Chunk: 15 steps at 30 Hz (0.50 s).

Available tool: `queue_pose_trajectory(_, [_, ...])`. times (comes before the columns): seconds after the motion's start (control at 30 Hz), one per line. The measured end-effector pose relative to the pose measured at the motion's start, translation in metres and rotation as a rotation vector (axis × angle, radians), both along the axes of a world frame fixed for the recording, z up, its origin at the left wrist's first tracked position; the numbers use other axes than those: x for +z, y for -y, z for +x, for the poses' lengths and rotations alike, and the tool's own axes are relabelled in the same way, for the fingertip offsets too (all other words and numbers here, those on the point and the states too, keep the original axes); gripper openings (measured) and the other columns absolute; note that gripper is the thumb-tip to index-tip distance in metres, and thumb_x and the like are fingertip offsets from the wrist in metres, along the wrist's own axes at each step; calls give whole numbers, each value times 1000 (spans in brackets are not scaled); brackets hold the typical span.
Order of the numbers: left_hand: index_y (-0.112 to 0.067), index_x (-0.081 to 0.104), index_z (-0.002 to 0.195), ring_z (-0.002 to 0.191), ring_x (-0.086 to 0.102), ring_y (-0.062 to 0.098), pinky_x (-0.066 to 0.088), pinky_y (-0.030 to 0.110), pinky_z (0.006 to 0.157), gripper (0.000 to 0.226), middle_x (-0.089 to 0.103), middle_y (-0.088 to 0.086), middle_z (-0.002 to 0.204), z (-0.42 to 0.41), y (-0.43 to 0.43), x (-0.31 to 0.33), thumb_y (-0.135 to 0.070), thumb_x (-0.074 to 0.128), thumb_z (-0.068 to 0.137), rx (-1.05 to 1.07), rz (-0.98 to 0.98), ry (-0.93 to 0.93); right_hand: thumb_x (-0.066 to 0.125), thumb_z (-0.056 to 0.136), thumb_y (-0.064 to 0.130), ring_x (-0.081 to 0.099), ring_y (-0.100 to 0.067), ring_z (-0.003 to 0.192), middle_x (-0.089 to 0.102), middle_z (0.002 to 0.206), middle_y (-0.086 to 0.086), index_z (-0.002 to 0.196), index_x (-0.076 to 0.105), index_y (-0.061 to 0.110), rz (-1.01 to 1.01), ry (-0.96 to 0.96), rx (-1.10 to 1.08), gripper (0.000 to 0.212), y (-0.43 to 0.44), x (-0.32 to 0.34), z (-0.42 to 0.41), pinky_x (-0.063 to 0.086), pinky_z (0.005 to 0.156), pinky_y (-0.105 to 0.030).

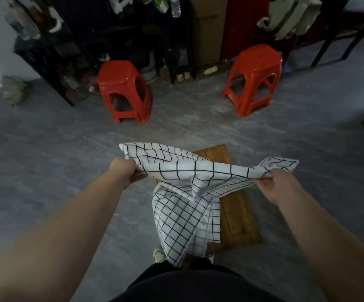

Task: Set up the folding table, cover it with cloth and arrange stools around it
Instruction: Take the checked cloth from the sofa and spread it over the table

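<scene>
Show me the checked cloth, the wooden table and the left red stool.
checked cloth [176, 216], head view, hanging lower panel.
wooden table [240, 221], head view, bare top beside cloth.
left red stool [116, 71], head view, seat top.

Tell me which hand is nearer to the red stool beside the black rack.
Left. The left hand grips the checked cloth directly in front of that stool, well short of it; the right hand grips the cloth's other end, farther off to the right.

Both bare arms reach forward, left grip [126, 171] and right grip [278, 185] each pinching the cloth [198, 171], well apart.
</scene>
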<state>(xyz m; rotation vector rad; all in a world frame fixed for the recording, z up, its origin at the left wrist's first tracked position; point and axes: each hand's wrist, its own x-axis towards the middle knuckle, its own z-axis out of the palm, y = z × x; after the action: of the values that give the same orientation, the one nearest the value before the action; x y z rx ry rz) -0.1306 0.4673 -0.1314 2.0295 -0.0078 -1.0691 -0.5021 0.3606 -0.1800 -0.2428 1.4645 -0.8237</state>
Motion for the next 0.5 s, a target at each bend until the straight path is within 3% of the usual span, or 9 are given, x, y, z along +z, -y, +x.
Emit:
queue_pose_trajectory(0.07, [0, 53, 88, 62, 63, 28, 54, 35, 37, 19, 61, 18, 77, 6, -15, 1, 9, 39, 97, 40, 23, -85, 36, 104, -1, 69, -36, 103, 56, 140, -24, 146, 42, -2, 26, 75, -74, 43, -1, 13, 8, 59, 54, -30])
queue_pose_trajectory(0.13, [-4, 53, 89, 69, 61, 25, 54, 36, 37, 20, 62, 14, 80, 17, -33, -8, 2, 38, 100, 88, 30, -215, 38, 104, 3, 76, -27, 82, 76, 107, -15, 133, 56, 4, 63, 159, -125, 34, -11, 21, 14, 60, 54, -33])
queue_pose_trajectory(0.2, [-9, 54, 93, 72, 61, 22, 58, 39, 44, 19, 63, 10, 82, 31, -55, -21, -2, 38, 100, 128, 67, -282, 38, 104, 5, 77, -23, 76, 78, 89, -12, 126, 61, 5, 88, 152, -106, 32, -19, 20, 19, 62, 59, -34])
queue_pose_trajectory(0.27, [-10, 56, 99, 74, 62, 21, 59, 43, 66, 21, 65, 9, 86, 42, -73, -29, -1, 37, 99, 169, 70, -310, 39, 102, 3, 77, -24, 72, 78, 85, -13, 121, 62, 5, 95, 174, -101, 30, -26, 22, 30, 63, 61, -35])
queue_pose_trajectory(0.33, [-10, 57, 97, 75, 62, 21, 52, 44, 86, 25, 65, 8, 87, 53, -83, -35, -1, 34, 101, 192, 55, -336, 39, 103, 4, 76, -24, 76, 77, 87, -12, 120, 60, 7, 91, 160, -66, 27, -28, 28, 43, 62, 64, -36])
queue_pose_trajectory(0.4, [-10, 56, 89, 72, 61, 20, 52, 44, 94, 30, 65, 7, 84, 67, -84, -33, -2, 30, 103, 211, 19, -325, 41, 105, 7, 71, -27, 94, 73, 104, -13, 121, 57, 10, 63, 159, -67, 23, -21, 37, 57, 61, 71, -42])
queue_pose_trajectory(0.43, [-10, 55, 88, 69, 63, 20, 55, 42, 90, 31, 66, 7, 81, 76, -82, -32, -2, 30, 103, 193, 17, -294, 41, 106, 7, 69, -28, 102, 70, 113, -14, 120, 55, 12, 42, 163, -60, 20, -17, 45, 65, 61, 72, -47])
queue_pose_trajectory(0.5, [-9, 58, 93, 59, 67, 20, 61, 36, 60, 30, 68, 7, 77, 91, -75, -22, -5, 30, 103, 156, -12, -257, 41, 106, 8, 68, -31, 104, 67, 120, -16, 122, 52, 16, -9, 172, -48, 22, -6, 61, 80, 61, 64, -52])
